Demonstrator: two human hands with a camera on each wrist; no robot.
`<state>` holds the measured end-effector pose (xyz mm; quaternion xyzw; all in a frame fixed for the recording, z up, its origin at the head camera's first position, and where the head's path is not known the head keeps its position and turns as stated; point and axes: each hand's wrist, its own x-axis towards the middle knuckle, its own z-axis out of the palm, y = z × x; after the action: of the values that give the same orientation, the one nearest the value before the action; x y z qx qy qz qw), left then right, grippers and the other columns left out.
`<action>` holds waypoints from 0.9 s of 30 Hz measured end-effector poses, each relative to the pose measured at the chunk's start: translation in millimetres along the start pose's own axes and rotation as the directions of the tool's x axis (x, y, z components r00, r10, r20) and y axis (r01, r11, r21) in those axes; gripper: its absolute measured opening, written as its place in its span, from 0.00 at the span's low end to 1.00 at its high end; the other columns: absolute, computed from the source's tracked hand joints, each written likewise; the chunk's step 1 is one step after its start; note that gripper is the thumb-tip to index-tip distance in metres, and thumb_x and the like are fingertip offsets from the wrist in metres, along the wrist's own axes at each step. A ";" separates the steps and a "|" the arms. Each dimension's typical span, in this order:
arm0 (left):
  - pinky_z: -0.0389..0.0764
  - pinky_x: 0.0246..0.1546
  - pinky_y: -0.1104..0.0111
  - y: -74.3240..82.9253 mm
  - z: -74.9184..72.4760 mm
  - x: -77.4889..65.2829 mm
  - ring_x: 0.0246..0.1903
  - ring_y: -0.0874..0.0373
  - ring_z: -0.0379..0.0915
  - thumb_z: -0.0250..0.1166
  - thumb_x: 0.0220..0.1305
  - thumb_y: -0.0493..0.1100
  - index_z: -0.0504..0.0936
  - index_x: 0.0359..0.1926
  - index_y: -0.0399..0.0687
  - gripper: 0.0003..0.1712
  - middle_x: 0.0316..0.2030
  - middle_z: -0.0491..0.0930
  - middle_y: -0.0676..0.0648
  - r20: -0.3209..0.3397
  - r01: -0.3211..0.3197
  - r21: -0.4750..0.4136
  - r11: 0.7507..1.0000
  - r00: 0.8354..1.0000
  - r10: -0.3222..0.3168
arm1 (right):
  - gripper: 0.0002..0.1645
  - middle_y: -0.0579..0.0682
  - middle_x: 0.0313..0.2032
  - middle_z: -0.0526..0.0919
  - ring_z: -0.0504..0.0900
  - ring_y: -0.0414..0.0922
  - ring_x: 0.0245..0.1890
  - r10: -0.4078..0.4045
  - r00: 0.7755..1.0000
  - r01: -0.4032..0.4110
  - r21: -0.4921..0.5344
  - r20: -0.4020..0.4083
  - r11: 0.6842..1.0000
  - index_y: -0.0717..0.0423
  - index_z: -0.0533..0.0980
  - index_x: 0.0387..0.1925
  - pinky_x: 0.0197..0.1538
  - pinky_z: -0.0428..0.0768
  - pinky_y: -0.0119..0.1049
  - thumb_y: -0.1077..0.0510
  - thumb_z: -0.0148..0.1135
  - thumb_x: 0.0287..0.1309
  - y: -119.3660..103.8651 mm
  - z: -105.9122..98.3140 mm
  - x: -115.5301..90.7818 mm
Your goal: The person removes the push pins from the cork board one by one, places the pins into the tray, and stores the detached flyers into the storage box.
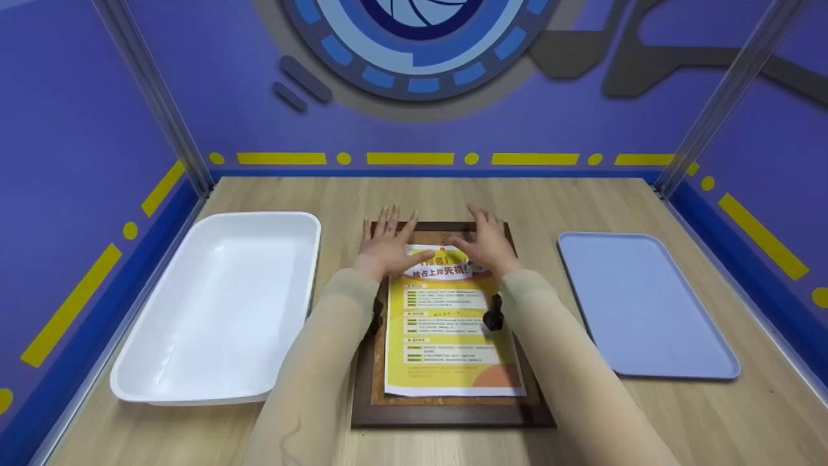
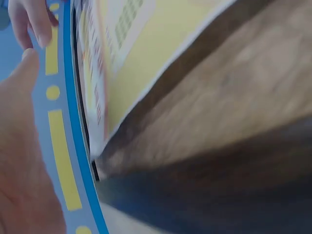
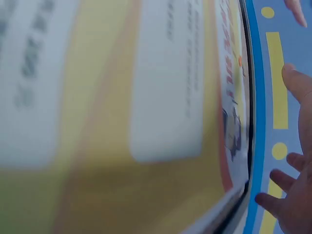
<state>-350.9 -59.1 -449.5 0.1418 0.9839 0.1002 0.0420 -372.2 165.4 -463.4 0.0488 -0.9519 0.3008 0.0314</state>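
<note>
In the head view a cork board (image 1: 378, 362) with a dark brown frame lies in the middle of the table. On it is a yellow and white printed sheet (image 1: 453, 378), with a small red-orange spot near its top edge. My left hand (image 1: 386, 249), fingers spread, is over the board's upper left part. Over the upper right part is my right hand (image 1: 490, 244), its fingers loosely bent. Neither hand holds anything. In the wrist views, the left thumb (image 2: 29, 70) and the right hand (image 3: 297, 195) appear apart from the sheet; whether any fingertip touches the frame I cannot tell.
A deep white tray (image 1: 314, 259) stands left of the board. To the right lies a shallow blue-grey tray (image 1: 653, 304). Blue-purple panels (image 1: 414, 139) with yellow marks wall the table at the back and both sides. Small black devices (image 1: 493, 315) sit at the wrists.
</note>
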 end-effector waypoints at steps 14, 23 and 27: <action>0.27 0.66 0.41 19.3 13.1 -20.6 0.72 0.43 0.22 0.49 0.43 0.84 0.35 0.73 0.68 0.61 0.74 0.28 0.46 0.246 0.023 -0.026 0.999 0.969 -0.015 | 0.13 0.49 0.46 0.69 0.71 0.46 0.46 0.014 0.999 -0.020 0.124 0.052 0.992 0.51 0.79 0.45 0.53 0.74 0.43 0.56 0.63 0.57 -12.8 30.8 -1.0; 0.26 0.66 0.41 18.7 15.9 -23.4 0.72 0.43 0.22 0.53 0.38 0.85 0.38 0.73 0.67 0.65 0.74 0.29 0.46 0.265 0.034 -0.048 0.998 0.964 -0.020 | 0.06 0.49 0.44 0.68 0.68 0.48 0.44 0.006 0.999 -0.010 0.094 0.046 0.996 0.49 0.81 0.37 0.49 0.72 0.43 0.55 0.63 0.58 -11.2 36.1 -3.6; 0.25 0.66 0.41 19.6 16.5 -24.3 0.72 0.43 0.22 0.53 0.38 0.84 0.38 0.73 0.68 0.65 0.74 0.30 0.46 0.267 0.036 -0.052 0.998 0.963 -0.020 | 0.02 0.49 0.42 0.69 0.69 0.47 0.40 0.004 1.000 -0.006 0.109 0.020 0.994 0.50 0.79 0.32 0.45 0.72 0.40 0.56 0.63 0.58 -10.7 37.8 -4.3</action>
<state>-320.5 -44.5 -460.2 0.1389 0.9680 0.1072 0.1794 -367.9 135.3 -488.5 0.0512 -0.9345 0.3518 0.0187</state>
